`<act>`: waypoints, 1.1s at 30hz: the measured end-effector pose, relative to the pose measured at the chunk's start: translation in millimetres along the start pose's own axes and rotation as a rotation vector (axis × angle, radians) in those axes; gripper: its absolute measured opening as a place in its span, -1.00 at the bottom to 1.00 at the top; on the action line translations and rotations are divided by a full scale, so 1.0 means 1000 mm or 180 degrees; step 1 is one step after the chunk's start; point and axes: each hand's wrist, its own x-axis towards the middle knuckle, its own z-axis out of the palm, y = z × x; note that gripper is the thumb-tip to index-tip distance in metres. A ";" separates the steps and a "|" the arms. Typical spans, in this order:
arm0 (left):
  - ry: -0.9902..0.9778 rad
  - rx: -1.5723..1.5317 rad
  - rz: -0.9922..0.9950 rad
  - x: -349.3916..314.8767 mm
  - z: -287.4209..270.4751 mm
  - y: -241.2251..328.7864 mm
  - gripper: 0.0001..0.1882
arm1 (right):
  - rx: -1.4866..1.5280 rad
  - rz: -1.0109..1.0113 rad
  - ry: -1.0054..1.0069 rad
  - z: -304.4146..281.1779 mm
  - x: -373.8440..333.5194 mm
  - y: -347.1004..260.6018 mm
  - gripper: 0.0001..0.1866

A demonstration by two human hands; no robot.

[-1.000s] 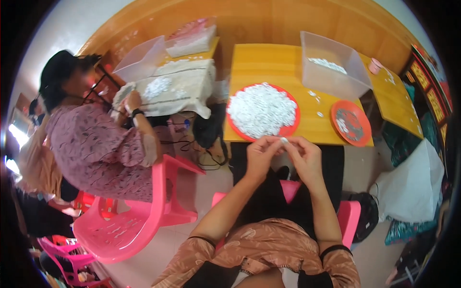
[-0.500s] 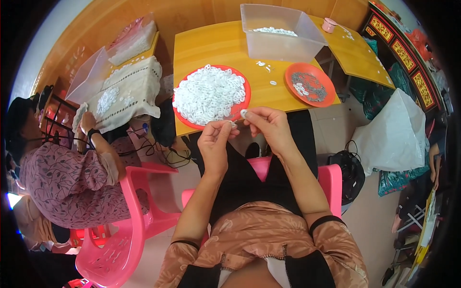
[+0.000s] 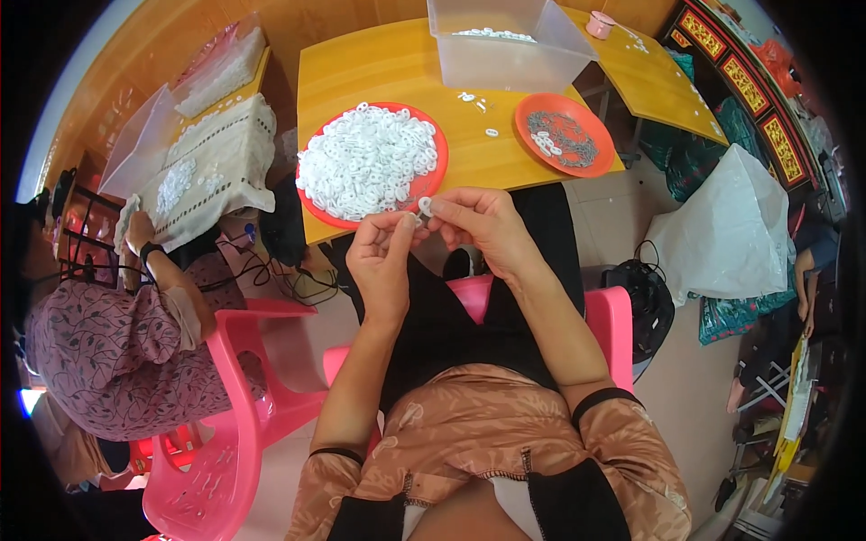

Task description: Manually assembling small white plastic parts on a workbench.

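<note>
Yellow table, left hand pinching white piece, right hand pinching white ring

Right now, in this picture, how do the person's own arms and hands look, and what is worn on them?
The left hand and right hand wear no gloves, and the forearms are bare. The short sleeves are brownish orange with a paler leaf-like pattern, and each ends in a narrow black band.

On the left a co-worker in a mauve leaf-print top sits near a pink plastic armchair, while on the right a black backpack lies beside a bulging white sack, and a pink cup stands on a yellow side table.
</note>
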 end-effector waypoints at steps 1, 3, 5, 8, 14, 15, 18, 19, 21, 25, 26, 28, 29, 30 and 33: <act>-0.0002 -0.0007 -0.0018 0.000 -0.001 0.000 -0.92 | -0.0003 0.0011 0.0016 0.001 0.000 0.001 -0.85; 0.0002 0.0026 0.0031 0.000 -0.002 0.000 -0.93 | 0.0026 -0.0033 -0.0018 0.001 0.000 0.002 -0.82; -0.0002 0.0034 -0.0010 -0.001 0.000 0.001 -0.93 | 0.0031 -0.0029 -0.0022 0.001 -0.001 0.002 -0.82; 0.0007 0.0059 -0.0047 -0.001 -0.001 0.002 -0.93 | 0.0033 -0.0017 -0.0088 -0.002 0.000 0.002 -0.82; -0.0029 0.0054 -0.0081 -0.001 -0.002 -0.001 -0.92 | 0.0189 0.0215 -0.0209 -0.007 0.001 0.001 -0.81; -0.0032 0.0054 -0.0090 -0.001 -0.002 -0.001 -0.92 | 0.0344 0.0339 -0.0285 -0.008 0.001 0.000 -0.81; -0.0008 0.0102 -0.0134 -0.001 -0.001 0.000 -0.93 | 0.0316 0.0330 -0.0296 -0.010 0.002 0.003 -0.81; -0.0010 0.0102 -0.0134 -0.001 -0.001 0.000 -0.93 | 0.0317 0.0329 -0.0294 -0.010 0.002 0.003 -0.81; -0.0020 0.0259 -0.0067 -0.001 -0.002 -0.001 -0.93 | 0.0089 0.0189 -0.0204 -0.009 0.002 0.004 -0.81; 0.0041 0.0352 -0.0096 -0.001 -0.001 0.001 -0.93 | -0.0286 -0.0182 -0.0109 -0.003 0.000 0.005 -0.82; 0.0062 0.0346 -0.0151 -0.001 -0.001 0.001 -0.93 | -0.0558 -0.0338 -0.0058 -0.002 -0.001 0.004 -0.83; 0.0095 0.0347 -0.0202 -0.001 -0.001 0.000 -0.93 | -0.0826 -0.0490 -0.0019 0.001 -0.002 0.003 -0.83; 0.0093 0.0304 -0.0154 -0.001 -0.001 -0.001 -0.92 | -0.1031 -0.0560 0.0004 0.003 -0.003 0.003 -0.84; 0.0086 0.0258 -0.0109 -0.002 -0.001 -0.001 -0.92 | -0.1237 -0.0631 0.0034 0.003 -0.004 0.002 -0.85; 0.0120 0.0109 -0.0149 -0.003 0.003 0.001 -0.90 | -0.0702 -0.0425 -0.0115 0.000 -0.003 0.001 -0.85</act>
